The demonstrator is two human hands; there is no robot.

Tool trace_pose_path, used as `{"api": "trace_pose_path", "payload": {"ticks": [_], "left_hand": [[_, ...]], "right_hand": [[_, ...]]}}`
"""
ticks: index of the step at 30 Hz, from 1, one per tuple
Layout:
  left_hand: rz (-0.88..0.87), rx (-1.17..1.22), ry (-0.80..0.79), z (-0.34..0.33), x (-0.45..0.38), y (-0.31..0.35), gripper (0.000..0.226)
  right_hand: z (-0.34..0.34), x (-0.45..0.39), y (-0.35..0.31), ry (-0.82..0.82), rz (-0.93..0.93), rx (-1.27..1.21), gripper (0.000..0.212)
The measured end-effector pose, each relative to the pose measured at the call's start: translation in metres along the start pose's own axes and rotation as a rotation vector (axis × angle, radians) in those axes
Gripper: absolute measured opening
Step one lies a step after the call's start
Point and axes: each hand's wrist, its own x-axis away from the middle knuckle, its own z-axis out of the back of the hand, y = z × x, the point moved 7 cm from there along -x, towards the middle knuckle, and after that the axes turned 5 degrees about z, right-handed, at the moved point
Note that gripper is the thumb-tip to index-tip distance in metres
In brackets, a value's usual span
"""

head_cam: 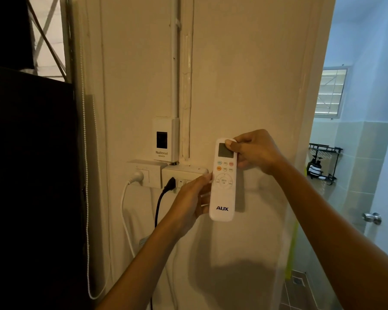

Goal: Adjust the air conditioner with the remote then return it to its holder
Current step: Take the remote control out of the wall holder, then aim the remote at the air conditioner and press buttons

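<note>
A white AUX remote (222, 198) stands upright in front of the cream wall, its grey screen at the top and its buttons facing me. My right hand (253, 151) pinches its top end, the thumb resting on the screen's upper corner. My left hand (192, 196) grips its left edge around the round button pad. No holder shows; whatever lies behind the remote is hidden. The air conditioner is out of view.
A National breaker box (165, 139) sits on the wall above two socket plates, with a white plug (137, 176) and a black plug (170, 183) and their hanging cords. A dark cabinet (31, 175) stands at left. A bathroom doorway with a door knob (371, 218) opens at right.
</note>
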Motion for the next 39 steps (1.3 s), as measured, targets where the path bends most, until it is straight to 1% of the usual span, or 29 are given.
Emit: {"api": "trace_pose_path", "payload": {"ticks": [1, 2, 5, 7, 10, 15, 17, 20, 22, 25, 30, 34, 36, 38, 39], "left_hand": [[-0.016, -0.042, -0.017, -0.001, 0.004, 0.001, 0.020], [-0.022, -0.073, -0.028, 0.000, 0.007, 0.001, 0.021], [-0.043, -0.087, -0.043, 0.003, 0.019, 0.002, 0.034], [-0.063, -0.088, -0.046, 0.006, 0.028, 0.002, 0.038], [-0.088, -0.099, -0.019, 0.013, 0.041, 0.005, 0.040], [-0.139, -0.122, 0.037, 0.027, 0.062, 0.019, 0.037], [-0.164, -0.122, 0.069, 0.037, 0.072, 0.027, 0.036], [-0.181, -0.113, 0.133, 0.054, 0.085, 0.038, 0.035], [-0.195, -0.107, 0.157, 0.063, 0.094, 0.045, 0.036], [-0.214, -0.104, 0.190, 0.076, 0.109, 0.054, 0.033], [-0.208, -0.145, 0.214, 0.094, 0.143, 0.060, 0.035], [-0.162, -0.211, 0.211, 0.106, 0.168, 0.065, 0.037], [-0.181, -0.220, 0.203, 0.102, 0.179, 0.066, 0.037], [-0.102, -0.229, 0.178, 0.133, 0.239, 0.077, 0.039], [-0.103, -0.245, 0.187, 0.132, 0.243, 0.078, 0.040]], "right_hand": [[0.000, 0.001, 0.000, -0.003, 0.012, -0.006, 0.013], [-0.001, 0.002, 0.000, -0.009, 0.026, -0.007, 0.012], [-0.006, 0.006, -0.002, -0.040, 0.064, -0.019, 0.015], [-0.011, 0.010, -0.002, -0.059, 0.060, -0.062, 0.018], [-0.023, 0.019, -0.009, -0.093, 0.044, -0.125, 0.023], [-0.042, 0.045, -0.027, -0.089, 0.022, -0.283, 0.037], [-0.052, 0.063, -0.030, -0.122, 0.006, -0.351, 0.035], [-0.075, 0.094, -0.030, -0.211, -0.024, -0.501, 0.026], [-0.092, 0.114, -0.033, -0.262, -0.013, -0.537, 0.027], [-0.114, 0.133, -0.037, -0.264, -0.020, -0.625, 0.026], [-0.146, 0.160, -0.049, -0.254, -0.062, -0.694, 0.019], [-0.163, 0.176, -0.061, -0.263, -0.078, -0.725, 0.021], [-0.165, 0.186, -0.060, -0.288, -0.060, -0.715, 0.026], [-0.202, 0.234, -0.096, -0.289, -0.118, -0.702, 0.035], [-0.203, 0.237, -0.095, -0.285, -0.110, -0.720, 0.040]]}}
